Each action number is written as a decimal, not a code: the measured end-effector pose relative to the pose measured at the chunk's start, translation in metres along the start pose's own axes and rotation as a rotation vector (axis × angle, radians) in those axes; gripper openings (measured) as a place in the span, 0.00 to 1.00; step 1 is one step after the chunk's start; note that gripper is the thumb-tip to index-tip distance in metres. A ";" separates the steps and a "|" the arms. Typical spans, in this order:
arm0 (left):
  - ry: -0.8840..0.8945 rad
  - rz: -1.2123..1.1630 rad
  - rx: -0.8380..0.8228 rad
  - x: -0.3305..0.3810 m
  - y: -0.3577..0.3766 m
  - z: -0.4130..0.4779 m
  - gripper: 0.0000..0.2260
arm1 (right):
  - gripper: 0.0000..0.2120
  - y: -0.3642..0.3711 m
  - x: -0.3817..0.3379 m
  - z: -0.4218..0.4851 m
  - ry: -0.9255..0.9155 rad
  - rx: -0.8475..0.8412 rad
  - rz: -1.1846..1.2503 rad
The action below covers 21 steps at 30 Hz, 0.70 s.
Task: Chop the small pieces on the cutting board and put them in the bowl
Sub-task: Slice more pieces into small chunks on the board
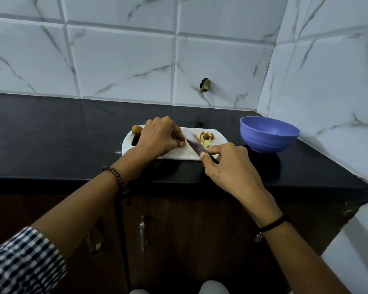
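A person stands at a black countertop (51,134) with a white cutting board (126,146) lying near its front edge. The left hand (159,134) rests on the board with its fingers curled down, the thumb and fingertips pinching a small brown piece (182,144) against the surface. The right hand (227,162) is curled round the handle of a knife (192,143), thumb and forefinger pressed close to the base of the blade. The blade runs diagonally across the board, and its edge sits right beside the held piece.

On the far right part of the board, beyond the blade, lies a small heap of chopped pieces (205,138), pale yellow with brown skin. At the board's far left corner, partly hidden behind the left hand, sits a larger brown uncut piece (136,130).

A blue-violet bowl (269,134) stands upright on the countertop to the right of the board, near it but not touching.

The left wrist wears a brown bead bracelet (117,179) above a checked sleeve (23,262); the right wrist has a black thread band (272,224). Marbled white tiles (123,64) cover the wall behind.
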<state>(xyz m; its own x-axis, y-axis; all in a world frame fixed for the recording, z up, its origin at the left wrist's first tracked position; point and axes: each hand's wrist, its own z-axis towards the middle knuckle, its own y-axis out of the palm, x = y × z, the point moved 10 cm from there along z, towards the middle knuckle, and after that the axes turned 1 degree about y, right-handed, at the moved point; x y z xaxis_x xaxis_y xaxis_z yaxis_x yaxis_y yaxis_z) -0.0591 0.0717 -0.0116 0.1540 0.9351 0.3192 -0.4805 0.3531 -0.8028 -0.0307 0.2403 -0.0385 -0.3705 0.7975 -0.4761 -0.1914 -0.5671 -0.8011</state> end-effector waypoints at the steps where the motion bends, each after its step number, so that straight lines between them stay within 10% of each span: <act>1: 0.004 -0.005 -0.004 0.001 0.000 0.001 0.07 | 0.16 0.001 -0.001 0.000 0.003 -0.020 0.002; 21: -0.063 -0.078 0.017 -0.010 0.002 -0.005 0.06 | 0.12 -0.005 -0.021 -0.012 -0.016 -0.218 -0.223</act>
<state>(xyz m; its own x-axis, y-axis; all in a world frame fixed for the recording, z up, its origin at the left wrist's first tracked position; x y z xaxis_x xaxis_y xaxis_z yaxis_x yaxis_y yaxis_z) -0.0572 0.0637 -0.0191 0.1373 0.9008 0.4120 -0.4841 0.4239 -0.7655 -0.0110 0.2289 -0.0291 -0.3557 0.8929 -0.2760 -0.0710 -0.3202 -0.9447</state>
